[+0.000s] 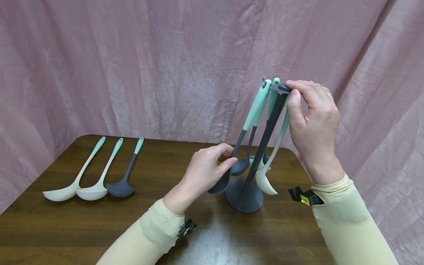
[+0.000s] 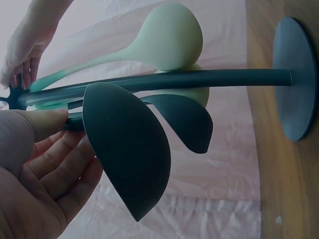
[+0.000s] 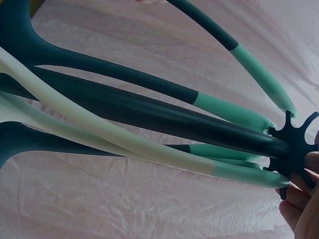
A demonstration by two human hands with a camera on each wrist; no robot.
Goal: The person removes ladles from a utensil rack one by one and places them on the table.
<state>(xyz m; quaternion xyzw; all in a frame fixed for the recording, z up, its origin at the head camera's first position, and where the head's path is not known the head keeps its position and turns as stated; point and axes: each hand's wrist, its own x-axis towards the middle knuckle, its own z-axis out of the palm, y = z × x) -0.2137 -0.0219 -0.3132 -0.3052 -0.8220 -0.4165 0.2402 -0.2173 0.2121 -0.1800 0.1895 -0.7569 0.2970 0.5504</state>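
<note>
My left hand (image 1: 207,167) pinches the grey shaft of a ladle with a mint handle (image 1: 255,106), just above its dark bowl (image 2: 127,144). That ladle slants, its handle's holed end right at a hook tip of the dark utensil stand (image 1: 265,143). At the top of the stand, my right hand (image 1: 314,114) grips the hooked head (image 3: 294,142) between thumb and fingers. Several ladles hang there, among them a white ladle (image 1: 265,182) on the right and a dark ladle (image 1: 240,167) behind the held one. The stand's post leans in the head view above its round base (image 1: 244,202).
On the left of the brown wooden table (image 1: 165,221) lie two white ladles (image 1: 63,193) and a dark ladle (image 1: 122,187), side by side, handles pointing away. A pink curtain (image 1: 159,73) hangs behind the table and along its right side.
</note>
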